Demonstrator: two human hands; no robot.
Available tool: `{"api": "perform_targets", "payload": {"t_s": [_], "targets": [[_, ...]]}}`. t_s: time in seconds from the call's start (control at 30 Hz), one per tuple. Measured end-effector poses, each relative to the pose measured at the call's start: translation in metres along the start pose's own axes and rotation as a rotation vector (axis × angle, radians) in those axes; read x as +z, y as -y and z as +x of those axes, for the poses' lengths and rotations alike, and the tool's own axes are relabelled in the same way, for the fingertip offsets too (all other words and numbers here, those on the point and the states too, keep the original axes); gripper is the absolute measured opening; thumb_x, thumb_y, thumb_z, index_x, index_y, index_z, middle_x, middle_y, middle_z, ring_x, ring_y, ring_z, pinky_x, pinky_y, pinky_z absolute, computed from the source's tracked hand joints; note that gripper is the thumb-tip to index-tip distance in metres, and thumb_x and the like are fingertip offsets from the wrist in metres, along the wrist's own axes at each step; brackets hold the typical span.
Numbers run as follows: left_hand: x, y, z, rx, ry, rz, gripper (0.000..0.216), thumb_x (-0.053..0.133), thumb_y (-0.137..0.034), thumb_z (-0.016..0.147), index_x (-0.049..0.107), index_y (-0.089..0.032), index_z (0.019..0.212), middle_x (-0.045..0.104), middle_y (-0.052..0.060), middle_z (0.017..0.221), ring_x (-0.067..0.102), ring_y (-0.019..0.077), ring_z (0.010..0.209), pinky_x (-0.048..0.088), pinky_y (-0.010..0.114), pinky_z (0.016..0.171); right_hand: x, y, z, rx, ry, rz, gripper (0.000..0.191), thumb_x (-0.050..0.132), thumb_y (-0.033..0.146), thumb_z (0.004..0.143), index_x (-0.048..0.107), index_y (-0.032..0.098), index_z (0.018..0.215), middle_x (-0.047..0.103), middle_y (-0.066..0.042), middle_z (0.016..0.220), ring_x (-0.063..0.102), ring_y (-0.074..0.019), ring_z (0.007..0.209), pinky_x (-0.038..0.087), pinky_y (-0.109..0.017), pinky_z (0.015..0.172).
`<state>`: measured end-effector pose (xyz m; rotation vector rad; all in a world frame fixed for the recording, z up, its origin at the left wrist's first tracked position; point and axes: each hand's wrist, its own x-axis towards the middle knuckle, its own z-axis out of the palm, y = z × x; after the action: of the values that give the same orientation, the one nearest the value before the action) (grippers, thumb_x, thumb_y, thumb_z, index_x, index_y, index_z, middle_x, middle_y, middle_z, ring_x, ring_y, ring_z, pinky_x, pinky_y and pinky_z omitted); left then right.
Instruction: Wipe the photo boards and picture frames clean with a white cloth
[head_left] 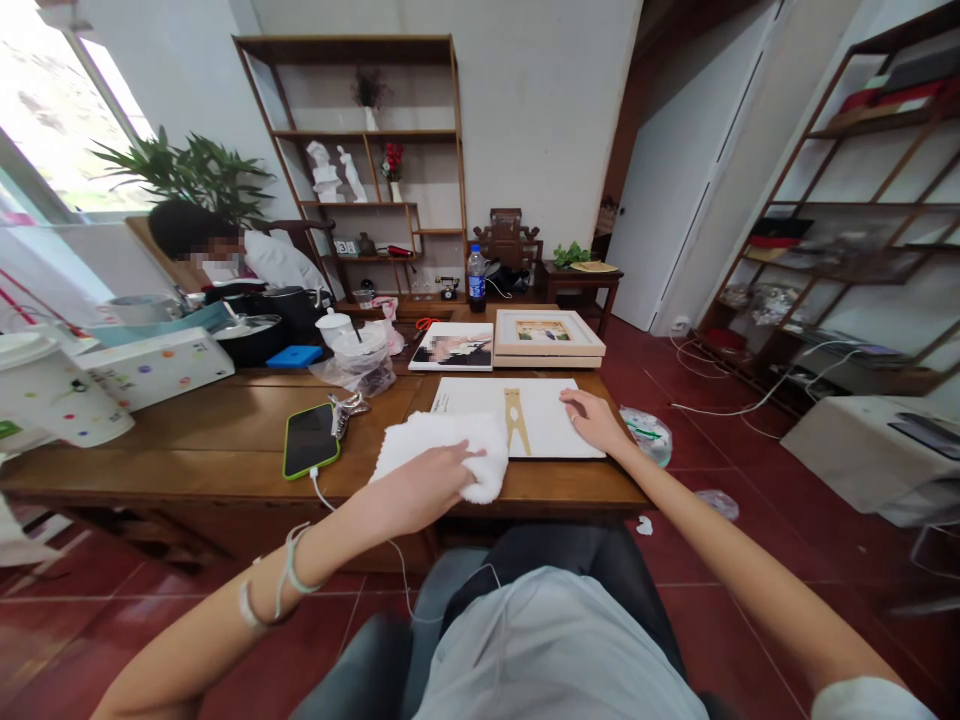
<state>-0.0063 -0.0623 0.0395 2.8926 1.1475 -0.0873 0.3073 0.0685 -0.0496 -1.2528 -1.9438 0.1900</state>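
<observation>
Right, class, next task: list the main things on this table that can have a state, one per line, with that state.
White cloth: bunched, under the left hand, partly over the white board
White board: lying flat, right hand resting on it
Phone: screen dark, cable plugged in
Bottle: upright, capped, holding dark liquid
Framed picture: flat, face up
Paper cup: upright, lidded
</observation>
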Motion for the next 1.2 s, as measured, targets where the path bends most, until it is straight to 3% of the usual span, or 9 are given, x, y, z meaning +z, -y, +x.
{"api": "perform_targets", "payload": {"t_s": [0.13, 0.3, 0.47, 0.6, 0.7, 0.8, 1.03, 1.2], "targets": [[0.004, 0.019, 0.005, 0.012, -0.011, -0.069, 0.020, 0.048, -0.012, 0.089, 0.067, -0.017, 0.092, 0.053, 0.010, 0.137, 0.046, 0.0219, 0.130, 0.039, 0.033, 0.104, 0.001, -0.002, 0.000, -0.011, 0.005, -0.014, 0.028, 0.050, 0.011, 0.078, 0.069, 0.020, 0.095, 0.069, -0.008, 0.111, 0.063, -0.0226, 0.108, 0.045, -0.040, 0.100], [0.017, 0.065, 0.040, 0.014, -0.077, -0.069, 0.020, 0.050, -0.011, 0.087, 0.069, -0.016, 0.093, 0.046, 0.010, 0.142, 0.031, 0.0218, 0.139, 0.034, 0.033, 0.109, 0.000, -0.001, -0.001, -0.003, 0.004, 0.010, 0.028, 0.051, 0.010, 0.077, 0.069, 0.020, 0.096, 0.069, -0.008, 0.111, 0.063, -0.0231, 0.109, 0.044, -0.041, 0.101], [0.031, 0.108, 0.076, -0.044, -0.167, -0.018, 0.028, 0.049, -0.032, 0.092, 0.068, -0.013, 0.101, 0.037, 0.012, 0.147, 0.025, 0.0252, 0.141, 0.030, 0.037, 0.110, -0.001, 0.000, -0.001, 0.024, 0.012, 0.035, 0.029, 0.052, 0.010, 0.076, 0.070, 0.021, 0.096, 0.069, -0.007, 0.112, 0.062, -0.0231, 0.111, 0.044, -0.040, 0.102], [0.038, 0.122, 0.090, -0.161, -0.231, 0.020, 0.033, 0.045, -0.035, 0.094, 0.067, -0.011, 0.100, 0.045, 0.016, 0.142, 0.031, 0.0264, 0.139, 0.033, 0.038, 0.108, 0.000, 0.000, 0.000, 0.022, 0.017, 0.022, 0.029, 0.051, 0.010, 0.077, 0.070, 0.021, 0.096, 0.069, -0.008, 0.112, 0.062, -0.0232, 0.111, 0.044, -0.040, 0.102], [0.037, 0.114, 0.085, -0.189, -0.203, 0.020, 0.028, 0.045, -0.028, 0.093, 0.067, -0.012, 0.098, 0.056, 0.015, 0.132, 0.036, 0.0264, 0.136, 0.037, 0.037, 0.104, -0.001, 0.001, 0.000, 0.016, 0.022, 0.012, 0.028, 0.050, 0.010, 0.078, 0.070, 0.019, 0.096, 0.069, -0.009, 0.114, 0.061, -0.0238, 0.112, 0.044, -0.041, 0.102], [0.031, 0.092, 0.063, -0.167, -0.145, -0.009, 0.022, 0.047, -0.019, 0.091, 0.068, -0.014, 0.093, 0.062, 0.014, 0.123, 0.040, 0.0273, 0.134, 0.041, 0.038, 0.102, -0.001, 0.001, 0.000, 0.019, 0.024, 0.009, 0.029, 0.051, 0.011, 0.077, 0.070, 0.019, 0.097, 0.068, -0.009, 0.114, 0.061, -0.0241, 0.112, 0.043, -0.041, 0.103], [0.013, 0.024, -0.015, -0.078, -0.049, -0.068, 0.019, 0.048, -0.016, 0.091, 0.067, -0.017, 0.087, 0.047, 0.008, 0.142, 0.041, 0.0237, 0.134, 0.038, 0.034, 0.105, -0.001, -0.001, 0.000, 0.003, 0.023, -0.008, 0.028, 0.050, 0.012, 0.078, 0.070, 0.018, 0.097, 0.069, -0.010, 0.113, 0.061, -0.0247, 0.111, 0.043, -0.041, 0.103], [0.007, 0.013, -0.028, -0.022, -0.015, -0.124, 0.021, 0.048, -0.015, 0.091, 0.067, -0.019, 0.085, 0.052, 0.005, 0.138, 0.042, 0.0211, 0.133, 0.037, 0.032, 0.106, 0.000, -0.002, 0.001, 0.002, 0.019, 0.000, 0.029, 0.051, 0.011, 0.077, 0.070, 0.019, 0.097, 0.068, -0.008, 0.114, 0.062, -0.0245, 0.111, 0.044, -0.041, 0.102]]}}
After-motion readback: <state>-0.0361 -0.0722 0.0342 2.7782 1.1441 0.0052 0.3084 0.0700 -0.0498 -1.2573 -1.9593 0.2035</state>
